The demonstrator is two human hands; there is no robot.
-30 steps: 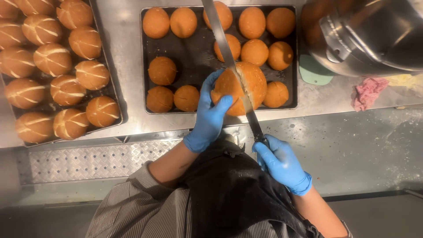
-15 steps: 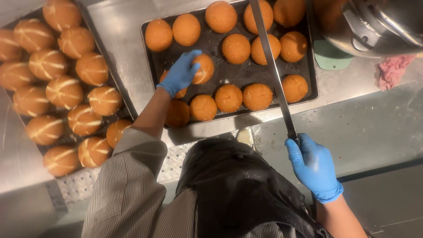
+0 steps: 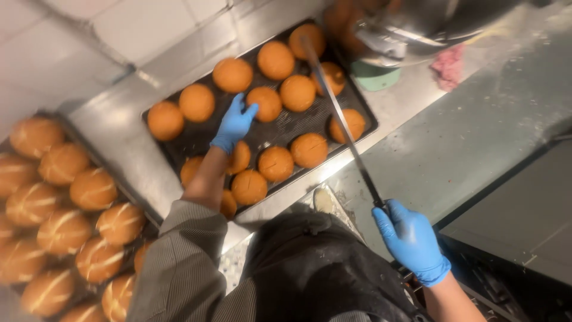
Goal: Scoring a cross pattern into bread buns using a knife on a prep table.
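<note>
Round golden-brown buns (image 3: 297, 92) lie in rows on a dark rectangular baking tray (image 3: 179, 142) that rests on the steel desk (image 3: 113, 128); the left hand (image 3: 233, 123), in a blue glove, reaches over the tray with its fingers spread open and its palm down, resting between the buns at the tray's middle, just above one bun (image 3: 239, 157) partly hidden under the wrist; the right hand (image 3: 411, 240), also blue-gloved, is closed around the handle of a long narrow-bladed knife (image 3: 339, 116), whose blade slants up across the tray's right side above the buns; a grey striped sleeve (image 3: 179, 262) covers the left arm; to the left sits a second tray of white-scored round rolls (image 3: 59, 209); a large shiny metal bowl (image 3: 429, 24) stands beyond the tray, with a pink crumpled cloth (image 3: 448, 64) beside it.
</note>
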